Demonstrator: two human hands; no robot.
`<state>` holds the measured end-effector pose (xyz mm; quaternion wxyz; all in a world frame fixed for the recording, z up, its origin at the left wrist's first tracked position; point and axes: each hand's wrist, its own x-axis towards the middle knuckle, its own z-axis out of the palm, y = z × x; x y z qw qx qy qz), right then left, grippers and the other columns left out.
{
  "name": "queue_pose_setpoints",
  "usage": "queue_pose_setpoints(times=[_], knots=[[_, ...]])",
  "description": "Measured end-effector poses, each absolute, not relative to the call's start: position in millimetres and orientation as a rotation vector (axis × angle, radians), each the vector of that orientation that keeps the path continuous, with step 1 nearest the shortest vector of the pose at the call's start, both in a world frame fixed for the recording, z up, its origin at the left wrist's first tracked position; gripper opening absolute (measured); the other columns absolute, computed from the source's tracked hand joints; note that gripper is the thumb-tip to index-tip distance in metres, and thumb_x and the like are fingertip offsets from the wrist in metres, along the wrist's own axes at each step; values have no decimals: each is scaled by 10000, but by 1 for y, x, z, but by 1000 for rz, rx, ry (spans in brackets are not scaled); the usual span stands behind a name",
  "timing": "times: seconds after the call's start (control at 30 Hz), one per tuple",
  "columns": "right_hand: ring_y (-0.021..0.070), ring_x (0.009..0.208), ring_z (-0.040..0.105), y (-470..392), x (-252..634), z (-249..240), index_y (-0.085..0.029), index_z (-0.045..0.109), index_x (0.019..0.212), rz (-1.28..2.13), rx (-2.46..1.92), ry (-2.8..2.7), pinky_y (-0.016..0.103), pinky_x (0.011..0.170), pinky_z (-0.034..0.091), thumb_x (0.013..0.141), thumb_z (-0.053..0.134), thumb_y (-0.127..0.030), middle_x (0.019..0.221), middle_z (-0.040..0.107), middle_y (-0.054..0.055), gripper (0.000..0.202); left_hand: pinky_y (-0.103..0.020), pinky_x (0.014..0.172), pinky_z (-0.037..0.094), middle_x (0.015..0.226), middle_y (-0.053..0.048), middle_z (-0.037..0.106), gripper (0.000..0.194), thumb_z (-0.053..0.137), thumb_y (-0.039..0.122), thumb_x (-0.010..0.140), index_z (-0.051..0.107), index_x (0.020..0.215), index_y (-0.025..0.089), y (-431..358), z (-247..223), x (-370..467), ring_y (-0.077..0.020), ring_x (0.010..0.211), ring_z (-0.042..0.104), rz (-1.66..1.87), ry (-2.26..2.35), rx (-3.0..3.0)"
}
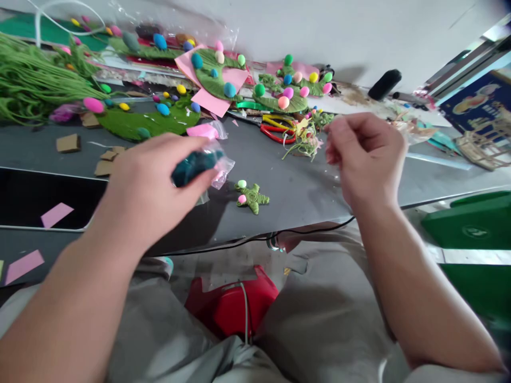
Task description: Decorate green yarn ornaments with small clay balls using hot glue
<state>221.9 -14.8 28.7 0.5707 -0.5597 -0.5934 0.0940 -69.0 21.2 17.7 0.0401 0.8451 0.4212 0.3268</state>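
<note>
My left hand [154,178] is closed around a small clear plastic bag with dark teal material [194,167] in it. A pink piece in clear wrap [205,131] lies just beyond those fingers. My right hand [367,154] is raised over the table with thumb and fingertips pinched together; whether something tiny is between them I cannot make out. Between the hands lies a small green yarn-wrapped figure [254,199] with one pale green and one pink ball on it. Scissors with red handles [275,134] rest near a tangle of yarn scraps [305,143].
Green leaf-like pieces with coloured balls [211,72] line the back of the grey table [295,186]. Green yarn [35,80] is heaped at left, above a black-screened device [43,197]. A red stool [231,303] stands below, and a green bin [471,223] at right.
</note>
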Motion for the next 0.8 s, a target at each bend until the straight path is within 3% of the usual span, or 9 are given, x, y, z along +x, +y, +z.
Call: queue_pose_setpoints(times=[0.17, 0.27, 0.33, 0.43, 0.53, 0.67, 0.8], knots=[[110, 645, 623, -9, 227, 22, -212, 793, 1103, 483, -1413, -1510, 266, 607, 515, 981, 684, -257, 824, 726, 22, 170, -525, 1138, 501, 1413, -219, 659, 533, 565, 356, 1011, 626, 1454, 66, 41, 15, -87, -402, 1315, 635, 721, 1637, 2487], [120, 734, 671, -15, 212, 21, -195, 770, 1139, 589, -1399, -1637, 267, 676, 564, 997, 632, -208, 933, 751, 40, 199, -520, 1220, 432, 1464, -247, 601, 571, 543, 355, 992, 595, 1464, 37, 39, 18, -91, -398, 1404, 562, 691, 1667, 2495], [114, 714, 654, -18, 205, 21, -183, 756, 1134, 678, -1393, -1671, 262, 669, 554, 1030, 602, -257, 887, 728, 31, 199, -515, 1130, 515, 1331, -180, 685, 481, 558, 380, 958, 676, 1344, 118, 32, 25, -94, -373, 1265, 657, 697, 1675, 2508], [102, 599, 566, -21, 201, 22, -169, 761, 969, 765, -1436, -1735, 254, 570, 472, 1028, 635, -424, 696, 648, -2, 290, -537, 821, 609, 1146, -62, 766, 376, 619, 559, 879, 715, 1108, 276, 21, 34, -97, -372, 976, 737, 420, 1775, 2487], [106, 576, 545, -21, 202, 22, -167, 763, 846, 733, -1455, -1800, 261, 530, 412, 948, 741, -474, 649, 649, -4, 325, -523, 690, 584, 1183, -103, 766, 486, 662, 681, 831, 683, 1078, 263, 14, 31, -95, -416, 945, 739, 104, 1778, 2514], [140, 724, 644, -22, 199, 21, -177, 794, 951, 647, -1404, -1894, 273, 643, 492, 934, 757, -321, 867, 767, 31, 149, -514, 661, 576, 1193, -175, 747, 419, 676, 601, 887, 660, 1025, 206, 13, 19, -87, -446, 991, 740, 109, 1667, 2615], [162, 812, 696, -25, 197, 21, -180, 796, 1046, 702, -1390, -1917, 291, 744, 548, 972, 692, -277, 953, 788, 46, 160, -502, 593, 558, 1064, -156, 763, 299, 679, 530, 899, 666, 892, 232, 16, 9, -88, -419, 876, 755, 162, 1609, 2650]])
